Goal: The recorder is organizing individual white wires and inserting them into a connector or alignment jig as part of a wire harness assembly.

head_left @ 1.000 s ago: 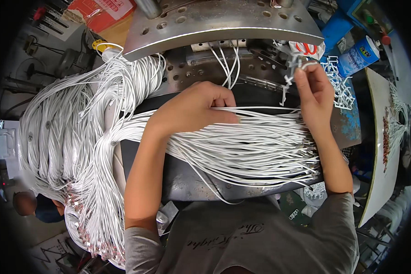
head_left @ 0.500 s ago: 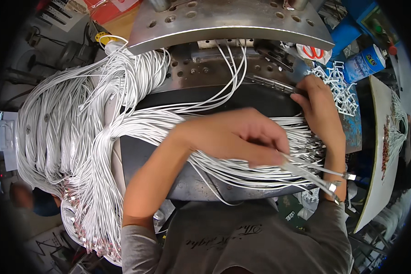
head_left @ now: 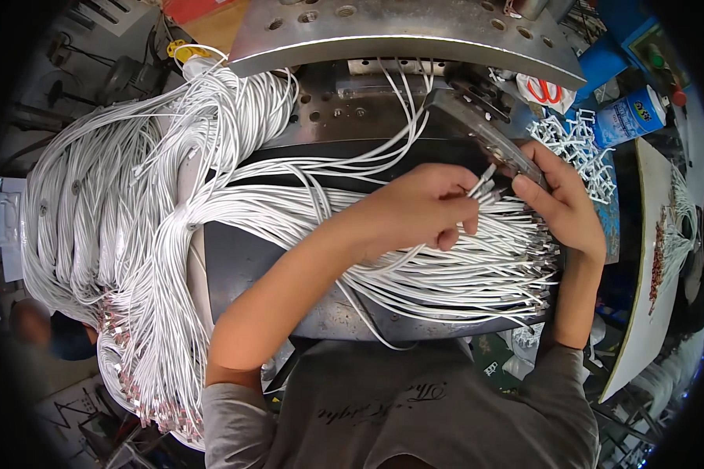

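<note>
While my left fingers [head_left: 460, 209] pinch a few metal-tipped cable ends [head_left: 483, 186], my right fingers [head_left: 551, 164] grip the near right end of a dark metal bar [head_left: 485, 131].
The ends are close by the bar, above the right part of the white cable bundle [head_left: 438, 270] on the table [head_left: 242, 270]; contact I cannot tell. If my pinch loosens, the tips could drop among the bundle's many others; if the bar tilts, it could knock them askew.
</note>
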`<state>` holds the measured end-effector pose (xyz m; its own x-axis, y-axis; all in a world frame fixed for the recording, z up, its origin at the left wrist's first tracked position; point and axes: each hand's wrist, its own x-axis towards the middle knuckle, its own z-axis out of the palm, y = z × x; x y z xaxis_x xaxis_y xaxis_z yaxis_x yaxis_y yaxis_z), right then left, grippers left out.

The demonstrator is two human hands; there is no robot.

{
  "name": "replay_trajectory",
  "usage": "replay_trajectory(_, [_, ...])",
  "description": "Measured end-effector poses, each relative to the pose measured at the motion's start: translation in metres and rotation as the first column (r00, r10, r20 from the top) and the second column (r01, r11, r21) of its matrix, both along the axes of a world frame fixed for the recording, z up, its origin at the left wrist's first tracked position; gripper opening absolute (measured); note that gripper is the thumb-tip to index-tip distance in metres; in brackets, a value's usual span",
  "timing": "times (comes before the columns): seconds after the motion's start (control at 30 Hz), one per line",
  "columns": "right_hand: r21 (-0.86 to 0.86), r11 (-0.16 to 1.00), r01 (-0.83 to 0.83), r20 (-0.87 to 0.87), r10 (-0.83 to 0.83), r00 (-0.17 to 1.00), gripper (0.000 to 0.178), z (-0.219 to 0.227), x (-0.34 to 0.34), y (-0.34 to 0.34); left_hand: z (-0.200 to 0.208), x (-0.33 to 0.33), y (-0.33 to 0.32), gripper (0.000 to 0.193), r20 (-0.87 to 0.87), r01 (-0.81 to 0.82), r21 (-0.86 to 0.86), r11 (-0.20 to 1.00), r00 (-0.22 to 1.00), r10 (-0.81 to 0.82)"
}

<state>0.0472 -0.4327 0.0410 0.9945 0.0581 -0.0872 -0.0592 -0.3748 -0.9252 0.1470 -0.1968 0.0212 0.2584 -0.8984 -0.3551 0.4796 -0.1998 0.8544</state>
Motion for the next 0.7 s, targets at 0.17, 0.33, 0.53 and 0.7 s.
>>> replay_trajectory(0.17, [0.151, 0.988, -0.019, 0.167, -0.006, 0.986, 0.023, -0.01, 0.003, 0.018, -0.002, -0.003, -0.003, 0.012, -0.059, -0.14, -0.022, 0.99, 0.989, 0.138])
replay_trajectory(0.33, [-0.003, 0.999, -0.038, 0.126, 0.038, 0.991, 0.022, 0.0, 0.011, 0.028, -0.007, -0.006, -0.01, 0.014, -0.088, -0.258, -0.021, 0.966, 0.963, 0.256])
replay_trajectory(0.53, [-0.352, 0.934, 0.056, 0.322, 0.064, 0.945, 0.028, -0.014, 0.021, 0.03, 0.011, -0.002, 0.0, 0.02, 0.278, -0.208, 0.162, 0.965, 0.947, 0.158])
replay_trajectory(0.7, [0.008, 0.991, 0.131, 0.141, -0.131, 0.981, 0.033, -0.024, 0.019, 0.036, 0.005, 0.0, 0.001, 0.022, 0.337, -0.267, 0.092, 0.959, 0.915, 0.223])
